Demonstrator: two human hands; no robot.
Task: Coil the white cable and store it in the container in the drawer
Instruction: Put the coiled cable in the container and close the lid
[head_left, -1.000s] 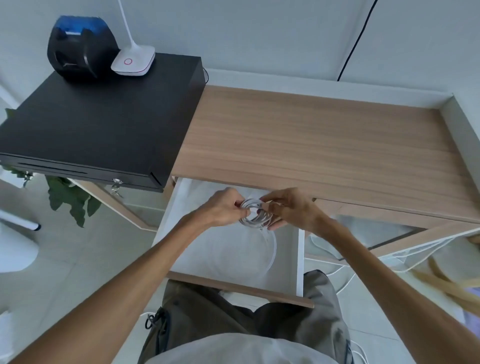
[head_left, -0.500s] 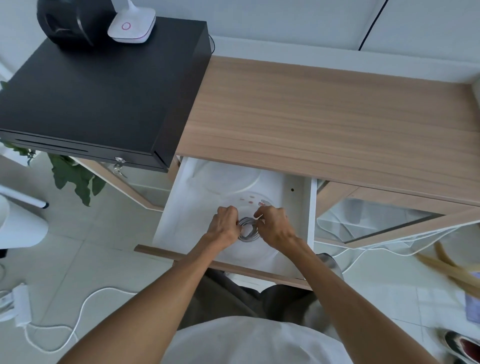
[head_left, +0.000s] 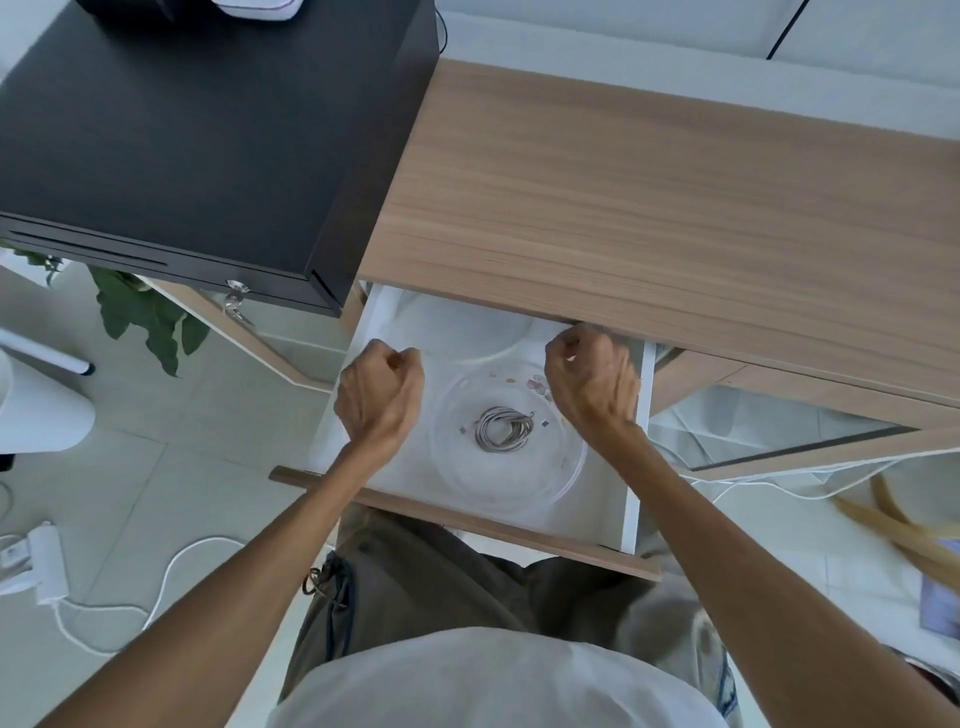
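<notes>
Cable (head_left: 505, 429), wound into a small tight coil, lies on the floor of the round clear container (head_left: 563, 480), which sits inside the open white drawer (head_left: 631, 499) under the wooden desk top (head_left: 675, 208). Neither hand touches it. The left hand (head_left: 379, 392) hovers over the drawer's left side with its fingers curled into a loose fist, holding nothing. The right hand (head_left: 592, 384) hangs over the container's far right rim, fingers likewise curled in and empty.

The coil looks light and soft, and its loops would likely spring apart if jostled, since nothing ties them. Any adjustment is best made by pinching across the whole bundle on 2 opposite sides, not by 1 loose strand. The container seems thin and easy to slide. What appears left is closing the drawer by its wooden front (head_left: 467, 522).
</notes>
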